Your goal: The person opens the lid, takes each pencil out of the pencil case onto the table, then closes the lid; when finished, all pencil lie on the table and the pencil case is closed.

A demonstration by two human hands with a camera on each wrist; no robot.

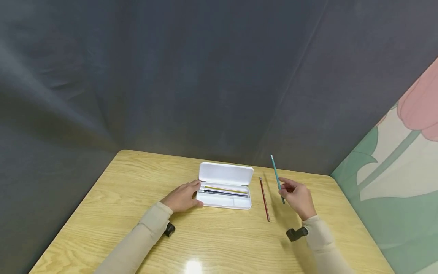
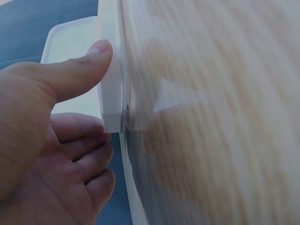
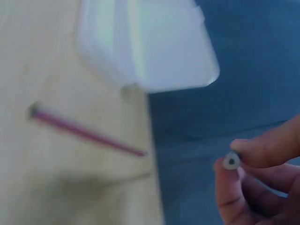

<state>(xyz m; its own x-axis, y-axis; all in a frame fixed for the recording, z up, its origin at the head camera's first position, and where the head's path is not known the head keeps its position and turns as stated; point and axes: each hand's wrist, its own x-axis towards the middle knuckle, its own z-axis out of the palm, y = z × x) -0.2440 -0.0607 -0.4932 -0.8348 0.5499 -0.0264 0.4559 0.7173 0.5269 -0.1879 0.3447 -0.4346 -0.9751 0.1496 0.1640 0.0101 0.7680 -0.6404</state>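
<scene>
An open white pencil case [image 1: 215,200] lies on the table with its lid [image 1: 226,174] tipped back. Inside are a yellow pencil [image 1: 222,189] and a dark pencil [image 1: 227,194], side by side. My left hand [image 1: 183,196] grips the case's left end; in the left wrist view the thumb [image 2: 89,65] lies along the front wall and the fingers bend at the corner. Above the table, right of the case, my right hand [image 1: 298,198] pinches a teal pencil [image 1: 275,171] near its lower end. The right wrist view shows that pencil end-on [image 3: 231,161].
Between the case and my right hand, a red pencil [image 1: 264,198] lies on the wooden table [image 1: 212,236]. A dark curtain [image 1: 205,83] hangs behind the table's back edge. Flower-patterned fabric [image 1: 393,182] stands to the right.
</scene>
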